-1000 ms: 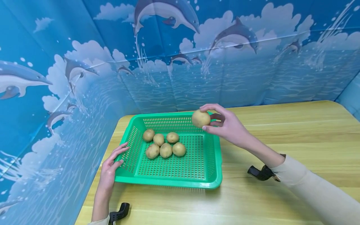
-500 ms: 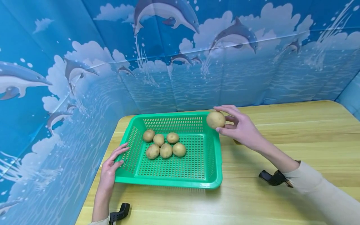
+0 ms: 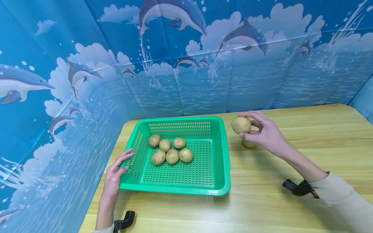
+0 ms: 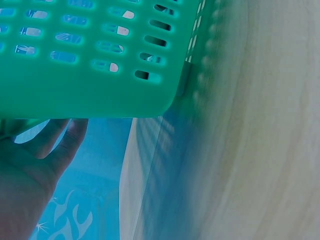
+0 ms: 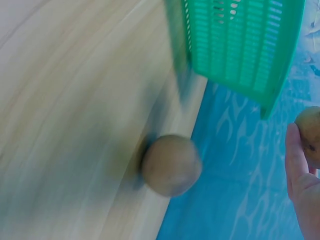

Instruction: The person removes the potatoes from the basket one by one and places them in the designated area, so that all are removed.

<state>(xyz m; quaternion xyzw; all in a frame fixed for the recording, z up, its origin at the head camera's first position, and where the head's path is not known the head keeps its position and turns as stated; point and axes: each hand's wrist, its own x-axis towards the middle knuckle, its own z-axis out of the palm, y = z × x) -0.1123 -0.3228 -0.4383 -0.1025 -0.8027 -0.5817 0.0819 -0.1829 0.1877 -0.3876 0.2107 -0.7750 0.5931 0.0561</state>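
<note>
My right hand [image 3: 266, 134] grips a round potato [image 3: 241, 125] between thumb and fingers, raised above the table to the right of the green basket [image 3: 175, 188]. Another potato [image 3: 248, 143] rests on the table below, partly hidden by that hand in the head view; the right wrist view shows this tabletop potato [image 5: 172, 165] whole. The left hand [image 3: 112, 176] holds the basket's left rim, fingers hooked over the edge. Inside the basket, several potatoes [image 3: 172, 156] lie grouped left of centre. In the left wrist view, the left fingers [image 4: 67, 145] pass behind the basket's rim.
The wooden table [image 3: 306, 139] extends to the right of the basket. Behind and to the left hangs a blue curtain [image 3: 186, 87] printed with dolphins, close to the table's back edge. Black wrist mounts [image 3: 298, 187] stick out from both wrists.
My right hand has carried its potato rightward, from over the basket's back right corner to beyond its right rim. The potato on the table has come into view. The left hand and basket stay put.
</note>
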